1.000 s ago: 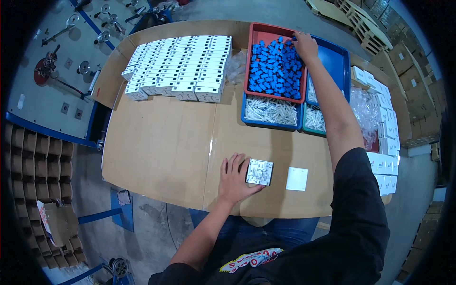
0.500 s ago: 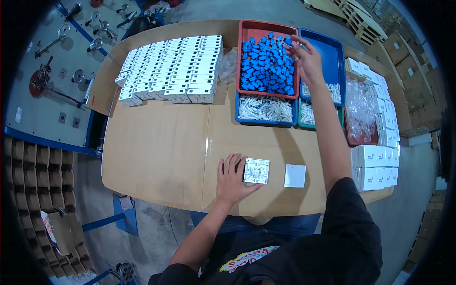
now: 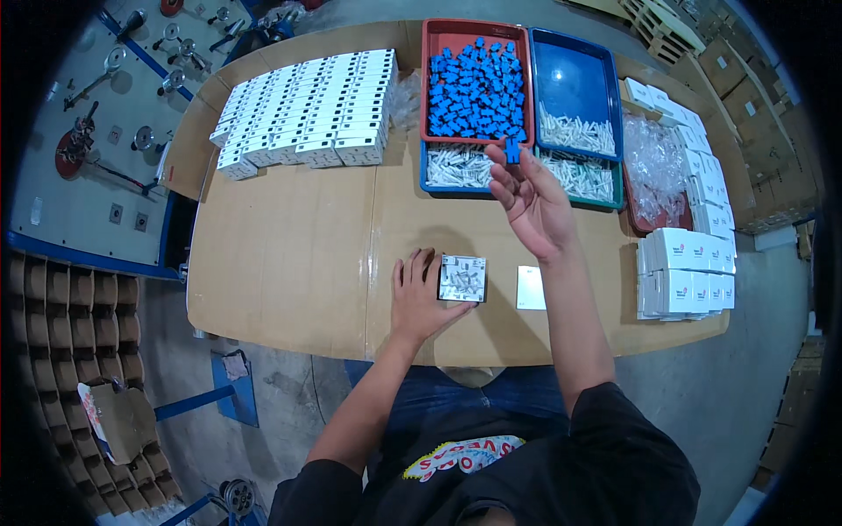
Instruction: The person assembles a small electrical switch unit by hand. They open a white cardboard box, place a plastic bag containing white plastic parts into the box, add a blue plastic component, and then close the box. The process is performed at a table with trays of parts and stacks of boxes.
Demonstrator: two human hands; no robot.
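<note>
One small blue piece [image 3: 513, 152] was held in the right hand [image 3: 541, 215], right of centre in the upper half of the frame, near the lower rim of a red tray [image 3: 424, 79]. That grip was pinching it at the fingertips. The left hand [image 3: 419, 298], at the centre of the frame, had its grip curled around one open square box [image 3: 462, 279], fingers at the left side and thumb along the lower edge; small pale parts lay inside.

The piece looked light, stiff and probably plastic, likely easy to drop at such a size; its sides seemed the best place to take hold. The box seemed light and rigid, best held by its outer walls so that the loose contents were not disturbed.

One flat white plate [image 3: 530, 287] lay on the desk [image 3: 281, 245], right of the box. Five trays were visible: the red one full of blue pieces, two blue trays [image 3: 574, 74] and one green tray [image 3: 601, 205] with white sticks [image 3: 574, 134], and a second red tray [image 3: 681, 216] under clear plastic [image 3: 658, 175] at the right. Blue pieces and sticks were too many to count, as were the white boxes [image 3: 307, 110] at upper left and the white cartons [image 3: 678, 294] at the right edge of the desk.
</note>
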